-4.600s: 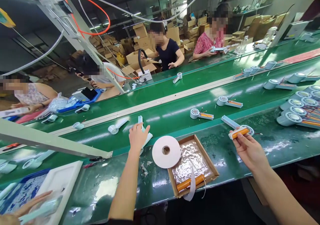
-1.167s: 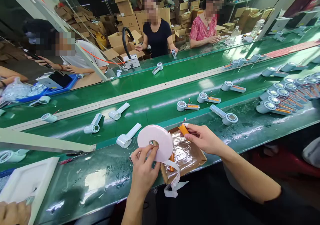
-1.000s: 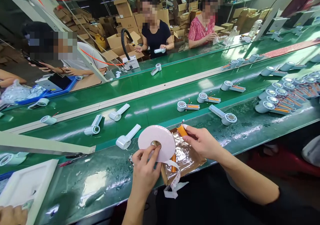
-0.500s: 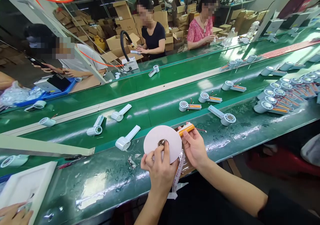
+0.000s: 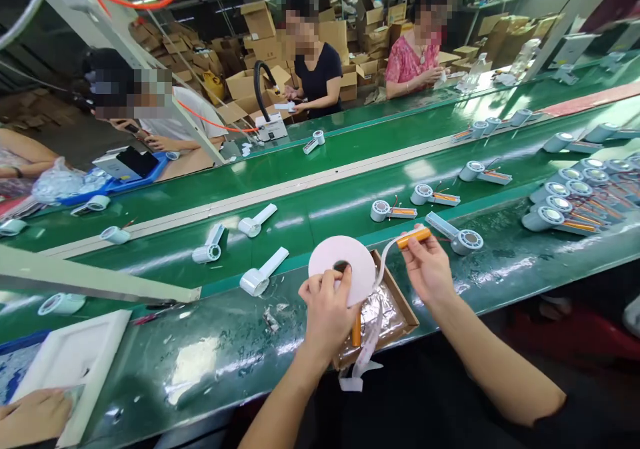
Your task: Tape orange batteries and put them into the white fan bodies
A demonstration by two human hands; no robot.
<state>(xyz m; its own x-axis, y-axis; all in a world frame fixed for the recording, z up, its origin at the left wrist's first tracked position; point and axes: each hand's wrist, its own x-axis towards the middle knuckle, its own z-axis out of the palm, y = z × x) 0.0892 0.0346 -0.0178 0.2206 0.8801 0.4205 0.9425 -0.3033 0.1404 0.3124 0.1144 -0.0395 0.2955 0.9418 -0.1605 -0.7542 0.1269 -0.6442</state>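
Observation:
My left hand (image 5: 327, 309) grips a roll of white double-sided tape (image 5: 325, 262), its fingers at the core hole. My right hand (image 5: 430, 269) pinches an orange cylindrical battery (image 5: 414, 237). A strip of tape (image 5: 384, 259) runs from the roll to the battery's left end. Below the roll sits a shallow cardboard box (image 5: 400, 302), where another orange battery (image 5: 356, 329) shows partly behind my left hand. A loose strip of backing paper (image 5: 367, 349) hangs over the box's near edge.
White fan bodies with handles (image 5: 255, 281) lie on the green conveyor (image 5: 320, 219). Several fans with batteries and wires (image 5: 547, 218) crowd the right. A co-worker's hand (image 5: 37, 414) rests by a white tray (image 5: 95, 356) at lower left. People sit across the line.
My right hand has moved right and up with the battery, drawing a strip of tape out from the roll. The box beneath is now more exposed. The view has shifted slightly.

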